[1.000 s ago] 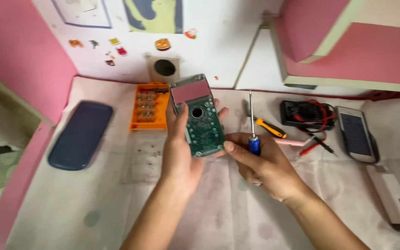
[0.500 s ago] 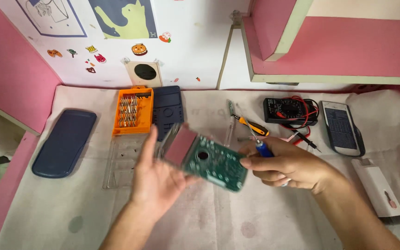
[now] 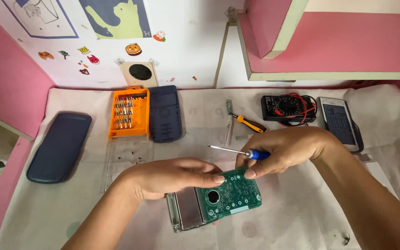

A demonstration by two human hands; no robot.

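Low in the middle of the frame, the left hand (image 3: 163, 178) grips a green circuit board (image 3: 230, 196) with a metal-framed screen from above, fingers curled over its top edge. Just right, the right hand (image 3: 288, 150) pinches the board's upper corner while clasping a blue-handled screwdriver (image 3: 239, 152). Behind, an orange bit case (image 3: 128, 112) and a dark blue back cover (image 3: 165, 113) lie on the surface (image 3: 70, 208).
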